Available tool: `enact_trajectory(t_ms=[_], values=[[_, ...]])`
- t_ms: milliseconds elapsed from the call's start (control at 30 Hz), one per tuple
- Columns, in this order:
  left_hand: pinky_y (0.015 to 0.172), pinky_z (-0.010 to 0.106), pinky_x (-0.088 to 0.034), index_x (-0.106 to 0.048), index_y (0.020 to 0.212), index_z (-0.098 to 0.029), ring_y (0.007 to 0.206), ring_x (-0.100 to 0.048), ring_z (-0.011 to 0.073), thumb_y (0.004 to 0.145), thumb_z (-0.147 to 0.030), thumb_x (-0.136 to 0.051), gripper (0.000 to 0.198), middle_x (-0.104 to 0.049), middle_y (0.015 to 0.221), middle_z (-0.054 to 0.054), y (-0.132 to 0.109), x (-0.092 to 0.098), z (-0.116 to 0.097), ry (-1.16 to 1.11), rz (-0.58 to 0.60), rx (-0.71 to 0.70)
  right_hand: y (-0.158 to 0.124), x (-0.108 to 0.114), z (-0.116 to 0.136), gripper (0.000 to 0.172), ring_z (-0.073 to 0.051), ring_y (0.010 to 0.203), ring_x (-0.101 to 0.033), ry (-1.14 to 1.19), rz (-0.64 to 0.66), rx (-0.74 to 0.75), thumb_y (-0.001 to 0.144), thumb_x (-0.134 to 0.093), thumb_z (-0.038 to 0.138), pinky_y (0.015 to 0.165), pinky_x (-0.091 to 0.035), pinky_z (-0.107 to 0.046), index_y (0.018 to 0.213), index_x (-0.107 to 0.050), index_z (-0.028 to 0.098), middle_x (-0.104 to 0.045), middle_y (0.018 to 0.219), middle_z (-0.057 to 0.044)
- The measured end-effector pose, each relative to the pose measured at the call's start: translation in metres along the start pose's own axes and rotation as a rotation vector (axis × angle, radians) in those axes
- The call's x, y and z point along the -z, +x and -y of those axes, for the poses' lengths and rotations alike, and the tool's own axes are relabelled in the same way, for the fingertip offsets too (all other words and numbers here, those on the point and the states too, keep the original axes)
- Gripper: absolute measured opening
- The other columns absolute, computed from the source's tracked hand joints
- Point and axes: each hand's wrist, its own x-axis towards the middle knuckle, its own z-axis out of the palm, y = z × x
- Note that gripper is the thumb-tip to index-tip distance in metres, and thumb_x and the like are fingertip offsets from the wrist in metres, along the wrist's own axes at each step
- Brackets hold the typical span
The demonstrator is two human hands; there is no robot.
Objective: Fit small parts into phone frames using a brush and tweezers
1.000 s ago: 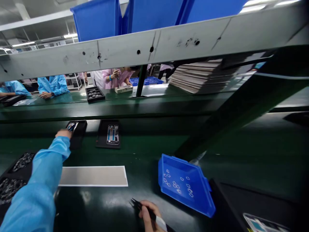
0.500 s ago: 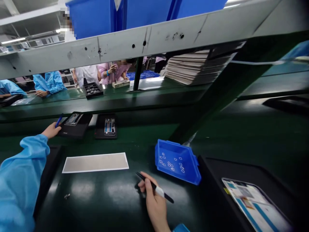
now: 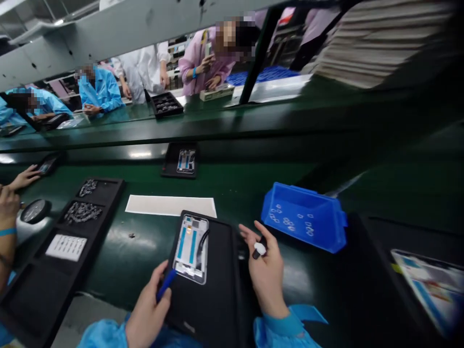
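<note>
My left hand grips the left edge of a black tray, with a blue pen-like tool also held between thumb and fingers. A phone frame with blue strips and a dark cable lies in the tray's recess. My right hand is at the tray's right side, thumb and forefinger spread. Black tweezers with a white grip rest in that hand, pointing mostly along my line of sight. Whether the right fingers touch the tray is unclear.
A blue bin with small clear rings stands beyond my right hand. Behind the tray lies a pale strip. A compartment tray of small parts is left, near a co-worker's hand. Another phone tray sits right.
My left hand has brought the black tray with the phone frame from the far left to in front of me. My right hand has come beside it, still with the tweezers. The view has shifted.
</note>
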Motion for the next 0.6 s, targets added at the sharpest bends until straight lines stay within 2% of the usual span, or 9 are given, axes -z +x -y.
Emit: enact_trajectory(t_ms=[33,100,167,233,300,333,467,533,600], values=[[0.110,0.035,-0.044,-0.050,0.142,-0.023,0.130,-0.054,0.0232,0.091,-0.037,-0.050,0.053,-0.054,0.144,0.009,-0.004,-0.004,0.002,0.038,0.013,-0.023,-0.001,0.000,-0.003,0.060,-0.030,0.109,-0.065,-0.042,0.051,-0.008,0.086,-0.059,0.056,0.097,-0.046,-0.052,0.133,-0.053,0.020,-0.071,0.116,-0.015],[0.103,0.034,-0.050,-0.061,0.130,-0.026,0.121,-0.061,0.0233,0.088,-0.034,-0.057,0.043,-0.059,0.136,0.009,-0.004,0.003,0.001,0.124,-0.034,-0.089,-0.004,-0.002,-0.007,0.058,-0.030,0.115,-0.062,-0.121,0.130,-0.001,0.086,-0.060,0.054,0.100,-0.044,-0.053,0.134,-0.052,0.021,-0.069,0.121,-0.015],[0.093,0.033,-0.054,-0.070,0.112,-0.024,0.107,-0.066,0.0222,0.089,-0.035,-0.057,0.029,-0.066,0.119,0.009,0.005,0.024,-0.001,0.176,-0.186,-0.162,-0.006,-0.003,-0.009,0.057,-0.030,0.117,-0.060,-0.183,0.160,0.031,0.086,-0.060,0.051,0.101,-0.043,-0.053,0.134,-0.051,0.021,-0.067,0.123,-0.015],[0.083,0.032,-0.056,-0.073,0.098,-0.022,0.089,-0.068,0.0198,0.090,-0.038,-0.054,0.026,-0.069,0.098,0.007,0.021,0.051,-0.001,0.221,-0.385,-0.201,-0.007,-0.004,-0.009,0.056,-0.030,0.117,-0.061,-0.223,0.153,0.064,0.086,-0.060,0.050,0.101,-0.043,-0.052,0.133,-0.051,0.021,-0.067,0.123,-0.014],[0.076,0.031,-0.055,-0.072,0.093,-0.021,0.077,-0.065,0.0179,0.089,-0.041,-0.055,0.027,-0.069,0.089,0.005,0.039,0.077,0.004,0.294,-0.530,-0.194,-0.008,-0.005,-0.007,0.053,-0.030,0.115,-0.062,-0.251,0.131,0.091,0.087,-0.059,0.049,0.100,-0.044,-0.052,0.131,-0.052,0.021,-0.069,0.120,-0.013],[0.073,0.030,-0.055,-0.072,0.094,-0.021,0.073,-0.063,0.0172,0.088,-0.042,-0.057,0.027,-0.068,0.089,0.005,0.048,0.086,0.008,0.320,-0.562,-0.181,-0.008,-0.004,-0.005,0.051,-0.030,0.114,-0.062,-0.263,0.110,0.110,0.087,-0.059,0.048,0.099,-0.045,-0.052,0.129,-0.053,0.021,-0.069,0.118,-0.013],[0.063,0.028,-0.050,-0.072,0.098,-0.022,0.060,-0.056,0.0135,0.081,-0.042,-0.064,0.027,-0.066,0.089,0.002,0.072,0.100,0.023,0.356,-0.525,-0.136,-0.012,-0.001,0.012,0.041,-0.029,0.108,-0.066,-0.322,0.065,0.219,0.088,-0.061,0.045,0.094,-0.050,-0.046,0.121,-0.058,0.021,-0.072,0.112,-0.011],[0.064,0.028,-0.050,-0.073,0.096,-0.023,0.062,-0.057,0.0136,0.080,-0.040,-0.065,0.024,-0.066,0.089,0.002,0.077,0.099,0.027,0.355,-0.501,-0.125,-0.014,-0.002,0.026,0.035,-0.028,0.104,-0.068,-0.363,0.185,0.267,0.089,-0.061,0.044,0.090,-0.053,-0.043,0.118,-0.060,0.023,-0.072,0.111,-0.010],[0.066,0.028,-0.050,-0.073,0.093,-0.022,0.065,-0.058,0.0141,0.082,-0.040,-0.063,0.023,-0.065,0.090,0.003,0.079,0.097,0.027,0.337,-0.485,-0.120,-0.017,-0.007,0.043,0.029,-0.026,0.103,-0.068,-0.378,0.401,0.301,0.091,-0.061,0.041,0.087,-0.055,-0.039,0.116,-0.062,0.026,-0.072,0.111,-0.007]])
